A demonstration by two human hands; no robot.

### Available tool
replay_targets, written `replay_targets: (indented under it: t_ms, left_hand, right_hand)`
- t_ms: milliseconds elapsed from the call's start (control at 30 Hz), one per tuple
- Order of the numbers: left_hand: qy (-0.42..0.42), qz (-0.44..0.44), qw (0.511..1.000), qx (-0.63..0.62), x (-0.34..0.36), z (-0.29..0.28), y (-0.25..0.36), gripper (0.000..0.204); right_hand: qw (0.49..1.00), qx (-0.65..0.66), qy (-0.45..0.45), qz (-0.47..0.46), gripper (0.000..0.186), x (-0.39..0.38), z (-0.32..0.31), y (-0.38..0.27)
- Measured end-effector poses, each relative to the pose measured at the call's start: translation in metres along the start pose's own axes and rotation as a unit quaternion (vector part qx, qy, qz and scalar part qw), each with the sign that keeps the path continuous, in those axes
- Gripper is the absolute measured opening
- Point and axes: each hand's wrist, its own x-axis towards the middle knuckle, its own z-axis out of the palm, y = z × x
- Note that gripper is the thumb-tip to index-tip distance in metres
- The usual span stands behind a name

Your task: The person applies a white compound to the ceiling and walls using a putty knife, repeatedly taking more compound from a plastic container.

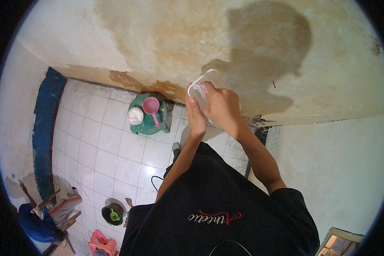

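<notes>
I hold a clear plastic container (210,81) up in front of a stained wall. My left hand (195,116) grips its lower left side with the fingers wrapped on it. Pressed against the container's inside or face is my right hand (221,106), which covers much of it. Both forearms rise from my black shirt at the bottom of the view. Whether the right hand holds anything else is hidden.
Below, a white tiled floor (102,145) has a green tub (149,114) with a pink scoop (152,106) and a white bundle in it. A black bucket (113,213), a pink item (101,245) and a blue chair (36,224) stand lower left. A blue door frame (45,128) lines the left.
</notes>
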Motion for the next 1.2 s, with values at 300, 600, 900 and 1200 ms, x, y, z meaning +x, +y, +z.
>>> replay_targets:
  t_ms: [300, 600, 900, 1200]
  left_hand:
    - [0.012, 0.025, 0.999, 0.016, -0.001, 0.001, -0.005, 0.060]
    - [0.017, 0.038, 0.999, 0.028, -0.002, 0.005, -0.010, 0.058]
    - [0.031, 0.041, 0.999, -0.004, -0.007, 0.011, -0.006, 0.056]
    - [0.026, 0.074, 0.997, -0.019, -0.009, 0.016, -0.019, 0.055]
  right_hand:
    - [0.999, -0.027, -0.006, 0.029, 0.031, 0.007, 0.001, 0.015]
    - [0.999, -0.022, 0.026, 0.037, 0.029, 0.014, -0.002, 0.026]
    - [0.998, -0.024, 0.019, 0.055, 0.030, 0.016, -0.010, 0.041]
    - [0.998, 0.045, 0.029, 0.046, 0.025, 0.010, -0.011, 0.047]
